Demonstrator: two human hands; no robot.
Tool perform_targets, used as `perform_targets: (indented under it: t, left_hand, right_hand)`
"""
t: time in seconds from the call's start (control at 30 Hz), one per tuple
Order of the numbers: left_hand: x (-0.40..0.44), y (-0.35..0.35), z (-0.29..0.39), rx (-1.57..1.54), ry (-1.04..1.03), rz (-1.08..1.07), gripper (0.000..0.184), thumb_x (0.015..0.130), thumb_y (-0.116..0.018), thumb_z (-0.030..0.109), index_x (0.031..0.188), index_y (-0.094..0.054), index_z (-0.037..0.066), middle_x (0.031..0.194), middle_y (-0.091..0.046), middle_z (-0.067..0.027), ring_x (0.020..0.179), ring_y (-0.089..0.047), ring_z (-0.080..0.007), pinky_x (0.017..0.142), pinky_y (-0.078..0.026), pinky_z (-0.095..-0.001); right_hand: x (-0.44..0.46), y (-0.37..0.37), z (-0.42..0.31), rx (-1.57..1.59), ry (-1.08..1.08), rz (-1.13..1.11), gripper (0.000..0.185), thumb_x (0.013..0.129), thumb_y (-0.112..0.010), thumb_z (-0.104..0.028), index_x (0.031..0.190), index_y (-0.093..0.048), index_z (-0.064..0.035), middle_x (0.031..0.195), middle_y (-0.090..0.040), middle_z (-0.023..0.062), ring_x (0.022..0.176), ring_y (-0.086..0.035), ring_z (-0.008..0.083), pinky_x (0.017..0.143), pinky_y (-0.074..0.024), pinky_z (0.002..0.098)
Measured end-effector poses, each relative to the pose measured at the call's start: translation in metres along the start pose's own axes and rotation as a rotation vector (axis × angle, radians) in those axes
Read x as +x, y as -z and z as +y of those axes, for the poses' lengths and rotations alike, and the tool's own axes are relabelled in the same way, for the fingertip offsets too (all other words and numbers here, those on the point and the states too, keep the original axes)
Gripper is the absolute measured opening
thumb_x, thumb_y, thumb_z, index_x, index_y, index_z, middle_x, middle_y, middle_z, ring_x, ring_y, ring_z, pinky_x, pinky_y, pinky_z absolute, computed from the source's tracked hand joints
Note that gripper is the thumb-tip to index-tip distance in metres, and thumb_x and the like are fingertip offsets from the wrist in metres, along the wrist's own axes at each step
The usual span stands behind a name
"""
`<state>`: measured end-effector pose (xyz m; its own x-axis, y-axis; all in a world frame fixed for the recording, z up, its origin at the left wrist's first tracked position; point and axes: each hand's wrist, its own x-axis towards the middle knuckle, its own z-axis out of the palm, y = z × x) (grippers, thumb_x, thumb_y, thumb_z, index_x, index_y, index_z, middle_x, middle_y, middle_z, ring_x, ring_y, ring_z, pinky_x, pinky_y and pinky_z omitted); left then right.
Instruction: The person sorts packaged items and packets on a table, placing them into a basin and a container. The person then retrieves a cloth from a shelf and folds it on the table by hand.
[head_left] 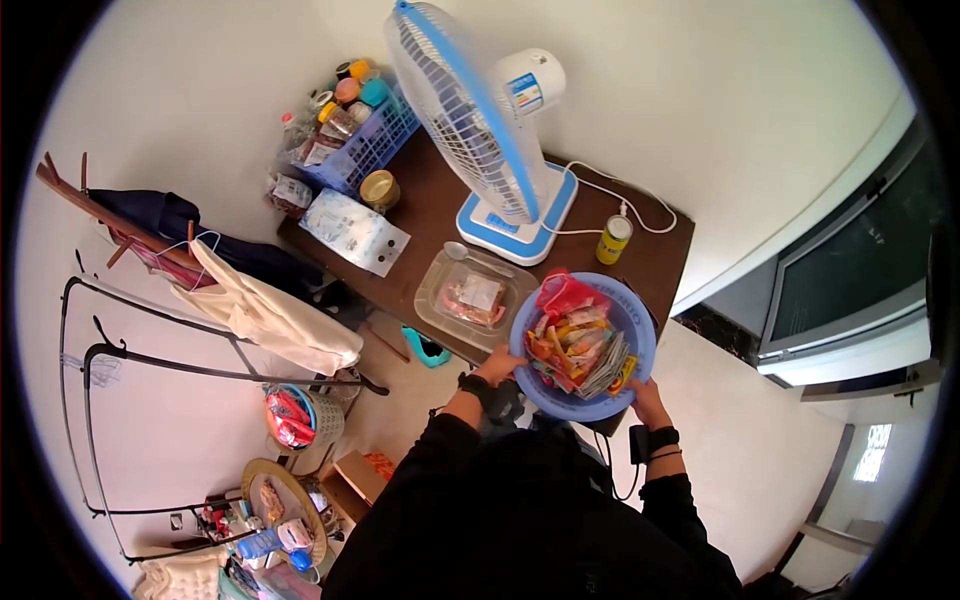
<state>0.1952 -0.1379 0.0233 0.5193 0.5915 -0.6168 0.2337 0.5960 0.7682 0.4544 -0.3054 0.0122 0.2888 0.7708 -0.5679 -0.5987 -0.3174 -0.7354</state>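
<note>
A blue plastic basin [638, 330] full of small colourful packets [578, 345] is at the front right of the brown table [420, 215]. My left hand [497, 367] is closed on its left rim, and my right hand [650, 402] grips the lower right rim. The fingertips are partly hidden by the basin. Whether the basin rests on the table or is slightly raised, I cannot tell. Left of it lies a clear plastic tray [430, 305] with a packaged food item [478, 298] and a spoon [458, 251]. Behind the basin stands a yellow can [614, 240].
A blue and white fan [510, 225] with a white cord stands at the back. Toward the left are a blue basket [375, 150] of jars, a gold-lidded jar [380, 190] and a white packet [352, 230]. A coat rack [130, 230] and black metal frame [200, 375] flank the table.
</note>
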Motion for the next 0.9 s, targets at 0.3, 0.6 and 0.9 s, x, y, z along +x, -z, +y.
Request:
perform_targets:
  t: [0.3,0.6,0.9]
  left_hand:
    - [-0.059,-0.005,0.032,0.051,0.013,0.077,0.033,0.067,-0.057,0.007,0.098,-0.05,0.0,0.082,-0.057,-0.0066,0.065,-0.056,-0.0135,0.055,-0.045,-0.0238]
    - [-0.124,0.047,0.04,-0.033,-0.075,0.204,0.029,0.066,-0.054,0.004,0.095,-0.05,-0.001,0.082,-0.056,-0.0066,0.07,-0.055,-0.0143,0.06,-0.044,-0.0233]
    - [-0.134,0.151,0.044,-0.425,-0.184,0.249,0.037,0.075,-0.05,0.007,0.109,-0.037,-0.002,0.103,-0.048,-0.011,0.093,-0.048,-0.0234,0.079,-0.039,-0.0362]
  right_hand:
    - [-0.025,-0.011,-0.011,-0.077,0.105,-0.022,0.036,0.067,-0.045,0.0,0.102,-0.043,0.0056,0.093,-0.053,0.0104,0.078,-0.053,0.019,0.068,-0.0441,0.0274]
    - [-0.041,-0.095,-0.027,-0.133,0.041,-0.198,0.031,0.067,-0.047,0.002,0.098,-0.045,0.0053,0.088,-0.054,0.0094,0.074,-0.053,0.0161,0.064,-0.0445,0.0262]
    - [0.003,-0.218,-0.021,-0.2,0.066,-0.258,0.031,0.068,-0.045,0.0,0.099,-0.045,0.0051,0.086,-0.053,0.0074,0.073,-0.05,0.0142,0.065,-0.0421,0.0252]
